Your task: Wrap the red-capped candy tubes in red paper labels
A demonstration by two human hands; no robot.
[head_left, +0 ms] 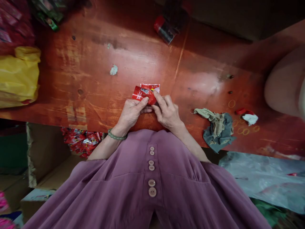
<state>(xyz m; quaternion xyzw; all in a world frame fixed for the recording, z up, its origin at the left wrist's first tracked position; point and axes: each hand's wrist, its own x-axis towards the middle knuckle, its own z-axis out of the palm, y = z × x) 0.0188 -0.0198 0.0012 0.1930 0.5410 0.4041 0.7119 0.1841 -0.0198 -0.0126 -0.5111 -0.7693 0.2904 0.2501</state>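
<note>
Two small red packets point(143, 92) with white print overlap each other above the reddish wooden table point(147, 60), near its front edge. My left hand point(133, 111), with a green bead bracelet at the wrist, pinches the left packet between thumb and fingers. From the right, my right hand point(166, 109) holds the other packet, its index finger lying on the packet's upper right part beside a small yellow spot. The undersides of the packets and some fingertips are hidden.
A yellow bag point(19, 78) sits at the left. Below the table edge, a cardboard box point(45, 152) stands by many red packets point(82, 140). Grey cloths point(218, 128), rubber bands point(243, 130) and a pale tub point(286, 82) are at the right. A red-and-black package point(165, 30) lies further back.
</note>
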